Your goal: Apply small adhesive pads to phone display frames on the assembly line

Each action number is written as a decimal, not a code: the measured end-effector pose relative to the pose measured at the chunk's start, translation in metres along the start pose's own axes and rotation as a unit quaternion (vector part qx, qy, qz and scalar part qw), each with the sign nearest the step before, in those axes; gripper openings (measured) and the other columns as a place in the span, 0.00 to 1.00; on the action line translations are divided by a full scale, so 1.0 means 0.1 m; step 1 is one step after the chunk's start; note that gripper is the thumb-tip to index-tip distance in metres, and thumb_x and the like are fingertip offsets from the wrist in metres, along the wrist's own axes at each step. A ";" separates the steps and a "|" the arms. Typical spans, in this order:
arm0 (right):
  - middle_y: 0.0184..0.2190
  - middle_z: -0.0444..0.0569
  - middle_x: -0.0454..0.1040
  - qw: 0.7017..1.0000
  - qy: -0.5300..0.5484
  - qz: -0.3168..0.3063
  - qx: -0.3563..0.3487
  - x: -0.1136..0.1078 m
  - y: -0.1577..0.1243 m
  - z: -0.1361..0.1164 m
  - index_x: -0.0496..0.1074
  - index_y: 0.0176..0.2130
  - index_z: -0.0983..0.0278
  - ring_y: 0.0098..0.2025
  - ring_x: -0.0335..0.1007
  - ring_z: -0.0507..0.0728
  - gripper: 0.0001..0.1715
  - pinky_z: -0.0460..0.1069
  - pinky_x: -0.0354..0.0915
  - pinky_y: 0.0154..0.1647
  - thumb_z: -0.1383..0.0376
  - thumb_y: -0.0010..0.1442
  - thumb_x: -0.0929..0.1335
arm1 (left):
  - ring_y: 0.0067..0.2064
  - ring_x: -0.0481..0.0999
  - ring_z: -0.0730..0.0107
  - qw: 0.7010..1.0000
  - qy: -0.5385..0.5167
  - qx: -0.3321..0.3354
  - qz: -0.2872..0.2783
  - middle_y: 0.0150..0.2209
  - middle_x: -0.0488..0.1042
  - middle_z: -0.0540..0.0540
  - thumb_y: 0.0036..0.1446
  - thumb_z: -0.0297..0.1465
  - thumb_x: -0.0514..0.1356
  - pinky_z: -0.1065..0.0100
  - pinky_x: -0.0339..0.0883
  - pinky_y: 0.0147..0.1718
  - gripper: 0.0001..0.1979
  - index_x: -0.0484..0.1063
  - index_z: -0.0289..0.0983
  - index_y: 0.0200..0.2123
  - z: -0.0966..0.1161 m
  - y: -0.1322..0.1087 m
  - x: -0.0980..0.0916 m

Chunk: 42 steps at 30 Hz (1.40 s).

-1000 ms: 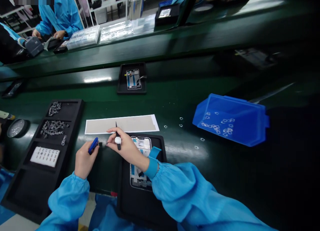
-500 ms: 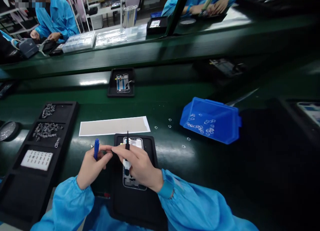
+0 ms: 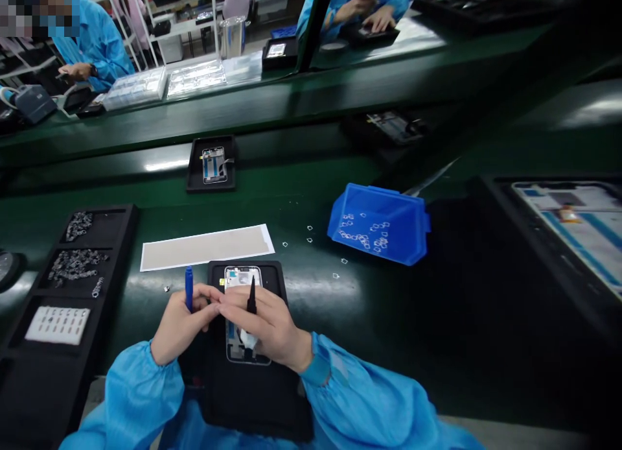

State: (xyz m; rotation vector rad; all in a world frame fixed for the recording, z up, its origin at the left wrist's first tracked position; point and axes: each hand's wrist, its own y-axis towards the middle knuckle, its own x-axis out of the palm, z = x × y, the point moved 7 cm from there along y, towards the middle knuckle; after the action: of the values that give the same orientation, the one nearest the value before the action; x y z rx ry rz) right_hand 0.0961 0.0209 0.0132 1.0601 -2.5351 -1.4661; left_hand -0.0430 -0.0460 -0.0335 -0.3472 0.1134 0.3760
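A blue pen-like tool [image 3: 189,288] stands upright in my left hand [image 3: 182,323], held between its fingers. My right hand [image 3: 267,323] has black tweezers [image 3: 251,297] tucked in it, points up, with something white around their lower part. Thumb and fingertips of both hands meet above the left edge of a phone frame [image 3: 234,353]; whether a tiny part is pinched there is too small to tell. The frame lies in a black tray [image 3: 253,398], partly hidden under my right hand.
Left stands a black compartment tray [image 3: 109,268] with small metal parts and a white card [image 3: 58,325]. A beige strip sheet [image 3: 207,248] lies behind my hands. Right is a blue bin [image 3: 403,242] with small ring-like pieces, several more loose beside it. Other phone frames [image 3: 214,165] sit in trays; co-workers sit opposite.
My right thumb and fingertips have come together with my left fingertips. The camera view has shifted, so the bench items appear further left. A co-worker opposite has raised one hand.
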 end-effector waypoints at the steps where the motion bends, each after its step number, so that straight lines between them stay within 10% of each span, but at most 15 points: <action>1: 0.43 0.49 0.78 0.998 0.025 0.016 0.061 -0.03 -0.01 0.07 0.65 0.58 0.54 0.44 0.76 0.56 0.26 0.54 0.73 0.46 0.73 0.64 0.65 | 0.19 0.64 0.79 1.000 0.004 0.023 0.005 0.21 0.67 0.53 0.50 0.38 0.67 0.75 0.58 0.19 0.12 0.77 0.35 0.32 0.04 0.01 -0.01; 3: 0.41 0.48 0.77 0.966 0.114 0.039 0.227 -0.05 -0.08 0.25 0.66 0.54 0.56 0.41 0.76 0.55 0.20 0.53 0.73 0.44 0.70 0.64 0.67 | 0.22 0.67 0.78 0.995 0.016 0.093 0.021 0.26 0.70 0.50 0.49 0.37 0.69 0.74 0.60 0.21 0.10 0.79 0.36 0.31 0.15 0.03 -0.05; 6: 0.33 0.44 0.76 0.832 0.340 0.021 0.437 0.11 -0.25 0.41 0.68 0.49 0.59 0.35 0.75 0.54 0.15 0.49 0.73 0.37 0.60 0.63 0.70 | 0.27 0.69 0.76 0.981 0.055 0.185 0.006 0.30 0.70 0.48 0.50 0.36 0.70 0.74 0.63 0.25 0.07 0.81 0.39 0.31 0.29 0.04 -0.07; 11: 0.30 0.41 0.76 0.662 0.521 0.026 0.538 0.29 -0.40 0.47 0.70 0.42 0.60 0.33 0.73 0.50 0.23 0.43 0.69 0.31 0.61 0.49 0.79 | 0.32 0.71 0.73 0.960 0.108 0.251 -0.067 0.31 0.69 0.47 0.55 0.37 0.68 0.72 0.66 0.28 0.07 0.82 0.41 0.34 0.41 0.07 0.02; 23: 0.30 0.40 0.78 0.620 0.543 0.038 0.566 0.29 -0.55 0.54 0.70 0.40 0.62 0.31 0.75 0.49 0.23 0.44 0.73 0.34 0.63 0.47 0.80 | 0.34 0.73 0.70 0.933 0.196 0.286 -0.100 0.33 0.70 0.46 0.57 0.35 0.65 0.70 0.69 0.32 0.06 0.81 0.41 0.36 0.45 0.06 0.15; 31: 0.31 0.42 0.80 0.657 0.518 0.074 0.543 0.18 -0.47 0.48 0.71 0.40 0.62 0.31 0.75 0.50 0.23 0.45 0.70 0.35 0.66 0.47 0.80 | 0.35 0.74 0.70 0.916 0.245 0.307 -0.079 0.36 0.72 0.45 0.60 0.34 0.62 0.69 0.69 0.33 0.08 0.80 0.42 0.41 0.51 0.02 0.17; 38: 0.35 0.43 0.82 0.604 0.535 0.158 0.569 0.19 -0.59 0.53 0.70 0.41 0.61 0.39 0.79 0.54 0.26 0.50 0.72 0.45 0.67 0.44 0.80 | 0.28 0.69 0.70 0.877 0.010 0.373 0.303 0.26 0.68 0.47 0.67 0.51 0.45 0.68 0.64 0.26 0.29 0.69 0.38 0.23 0.54 -0.19 -0.18; 42: 0.35 0.43 0.82 0.593 0.537 0.167 0.577 0.24 -0.61 0.51 0.70 0.41 0.61 0.38 0.79 0.53 0.26 0.48 0.73 0.44 0.67 0.44 0.80 | 0.23 0.66 0.71 0.881 -0.012 0.361 0.306 0.22 0.66 0.49 0.64 0.53 0.47 0.68 0.61 0.21 0.28 0.65 0.40 0.21 0.45 -0.24 -0.02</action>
State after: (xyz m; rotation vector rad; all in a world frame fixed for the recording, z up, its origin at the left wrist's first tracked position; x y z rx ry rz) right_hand 0.0931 0.0256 -0.0696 0.8541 -2.1049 0.9825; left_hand -0.0339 -0.0515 0.0161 0.4548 0.3307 0.9261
